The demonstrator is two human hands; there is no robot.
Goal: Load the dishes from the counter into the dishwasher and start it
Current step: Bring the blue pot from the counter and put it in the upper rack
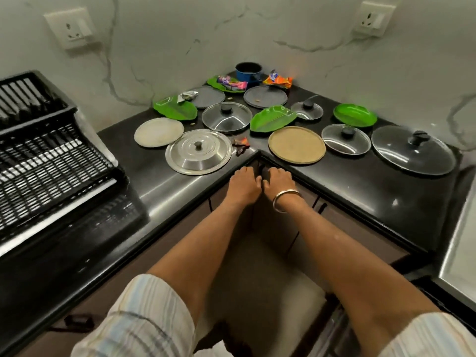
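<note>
Left hand (244,182), right hand (278,182) below steel lid (198,152).

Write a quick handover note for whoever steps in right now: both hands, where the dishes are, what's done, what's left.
Left hand and right hand: side by side at the inner corner below the counter, fingers curled over the edge there; what they grip is hidden.
Dishes: all on the counter, including the steel lid, tan plate, big glass lid, green leaf plates and blue pot. Wrappers lie among them.
Done: nothing loaded.
Left: load everything, start the dishwasher, which is not identifiable here.
</note>
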